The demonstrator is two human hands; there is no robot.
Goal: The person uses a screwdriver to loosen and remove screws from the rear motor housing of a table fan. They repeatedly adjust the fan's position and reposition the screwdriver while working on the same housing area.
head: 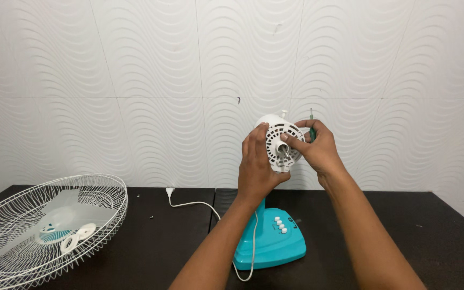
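Fan motor housing (279, 140) — white, atop teal base (271, 240) on dark table (151, 241). Left hand (256, 166) clasps its side; right hand (318, 147) pinches the shaft, green screwdriver (312, 128) tucked in — wire guard (44, 228) lies left.

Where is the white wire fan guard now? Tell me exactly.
In the head view, the white wire fan guard lies at the far left of the dark table, left of the turquoise fan base.

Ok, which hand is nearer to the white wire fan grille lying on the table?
Left. The left hand grips the white motor housing on the side toward the wire fan grille; the right hand is on the housing's far side.
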